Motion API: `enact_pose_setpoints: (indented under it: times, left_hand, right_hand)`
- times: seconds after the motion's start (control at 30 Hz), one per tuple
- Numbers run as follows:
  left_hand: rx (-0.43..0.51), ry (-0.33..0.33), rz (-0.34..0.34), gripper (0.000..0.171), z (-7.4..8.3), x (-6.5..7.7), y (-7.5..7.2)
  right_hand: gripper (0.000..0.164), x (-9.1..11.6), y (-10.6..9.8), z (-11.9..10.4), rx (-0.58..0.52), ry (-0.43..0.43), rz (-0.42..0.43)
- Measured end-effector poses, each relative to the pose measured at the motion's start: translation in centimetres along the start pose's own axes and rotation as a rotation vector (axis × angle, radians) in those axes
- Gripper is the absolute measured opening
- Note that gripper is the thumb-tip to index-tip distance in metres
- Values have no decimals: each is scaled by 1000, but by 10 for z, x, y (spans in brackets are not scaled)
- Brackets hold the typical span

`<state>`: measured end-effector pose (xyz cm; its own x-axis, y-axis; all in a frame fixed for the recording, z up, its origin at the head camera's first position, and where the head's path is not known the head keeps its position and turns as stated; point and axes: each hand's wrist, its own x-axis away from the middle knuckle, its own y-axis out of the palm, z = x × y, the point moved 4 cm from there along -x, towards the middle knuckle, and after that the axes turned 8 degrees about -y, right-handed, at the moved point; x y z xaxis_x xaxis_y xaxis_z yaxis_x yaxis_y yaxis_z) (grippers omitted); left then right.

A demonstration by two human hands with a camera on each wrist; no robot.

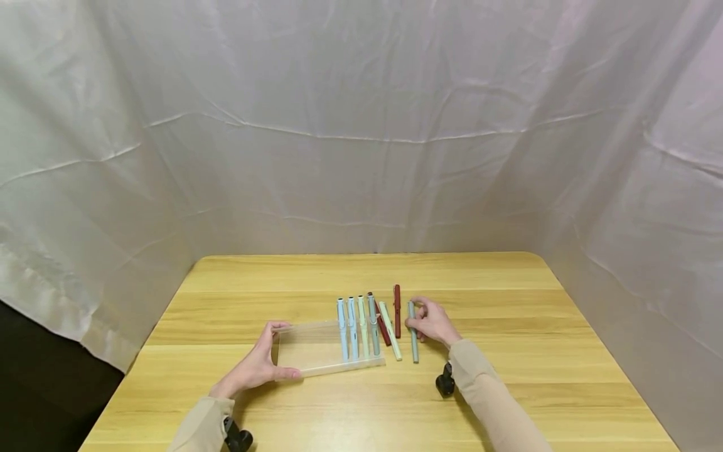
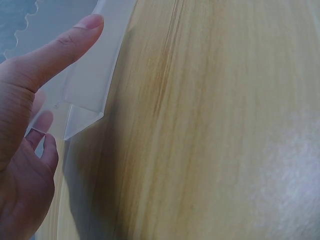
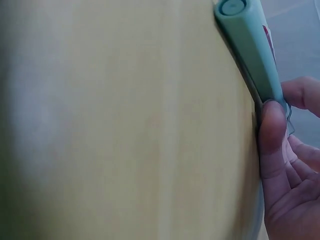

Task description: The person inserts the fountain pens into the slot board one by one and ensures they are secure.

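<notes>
My left hand [image 1: 261, 363] grips the left end of a clear plastic case [image 1: 307, 348], thumb on the near edge and fingers at the far edge. In the left wrist view the thumb lies along the case's wall [image 2: 95, 82]. Two light blue pens [image 1: 343, 333], a pale green pen [image 1: 364, 333] and a grey-green pen [image 1: 374, 336] lie side by side at the case's right part. My right hand [image 1: 436, 323] pinches another grey-green pen [image 1: 415, 351] between thumb and fingers; its round end [image 3: 234, 7] shows in the right wrist view.
Right of the case lie a loose pale green pen [image 1: 391, 333], a dark red pen [image 1: 385, 329] partly behind it, and a red pen [image 1: 397, 311]. The wooden table [image 1: 480, 282] has pale curtains [image 1: 361, 176] at its back and sides.
</notes>
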<state>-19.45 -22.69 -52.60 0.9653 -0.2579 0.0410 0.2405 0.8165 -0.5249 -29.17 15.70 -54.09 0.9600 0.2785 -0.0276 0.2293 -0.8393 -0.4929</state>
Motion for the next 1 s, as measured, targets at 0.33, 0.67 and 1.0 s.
enact_pose_setpoints:
  times: [0.33, 0.67, 1.0]
  left_hand:
    - [-11, 4, 5, 95, -2, 0, 1]
    - [-14, 3, 8, 95, -3, -1, 1]
    - [-30, 8, 20, 96, -5, -2, 1]
  right_hand:
    - [59, 5, -3, 0, -67, -42, 0]
    - [66, 11, -5, -8, -108, -56, 20]
    - [70, 9, -3, -9, -171, -92, 65]
